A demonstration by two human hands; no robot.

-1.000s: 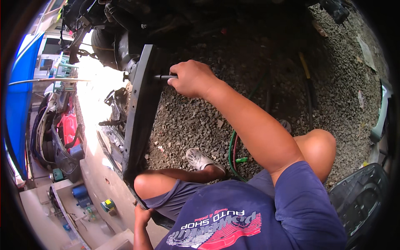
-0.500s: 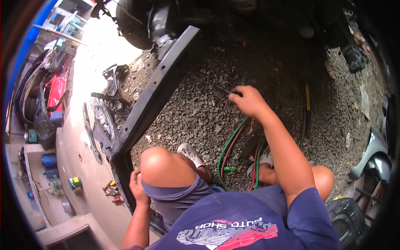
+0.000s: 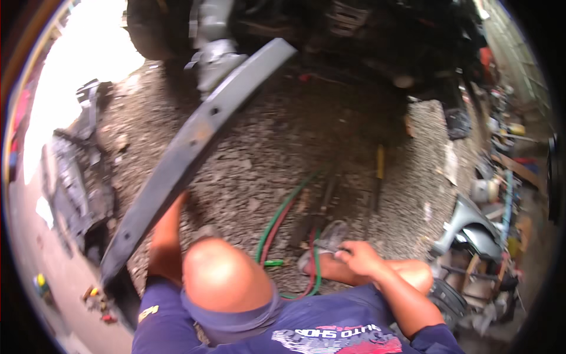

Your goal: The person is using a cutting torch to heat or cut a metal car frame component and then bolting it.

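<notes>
A long grey metal beam [image 3: 194,133] with bolt holes slants across the left side, its lower end near the pale floor edge. My left forearm reaches up beside my knee, and my left hand [image 3: 178,205] goes in behind the beam, so its fingers are hidden. By my right shin, my right hand [image 3: 358,258] is low with its fingers curled. A small dark bit shows at its fingertips, too blurred to name. Green and red hoses [image 3: 276,221] loop over the gravel between my feet, with a bright green piece [image 3: 274,263] beside them.
A yellow-and-black long-handled tool [image 3: 379,164] lies on the gravel. Torn dark car parts [image 3: 88,171] lie left of the beam. A silver fender [image 3: 469,227] and clutter stand at the right. Hand tools [image 3: 97,300] rest at lower left. A dark vehicle underside [image 3: 283,29] spans the top.
My right hand has drawn back from over the gravel to my right shin. My left hand has moved from beside my knee forward, behind the beam. The view has swung right.
</notes>
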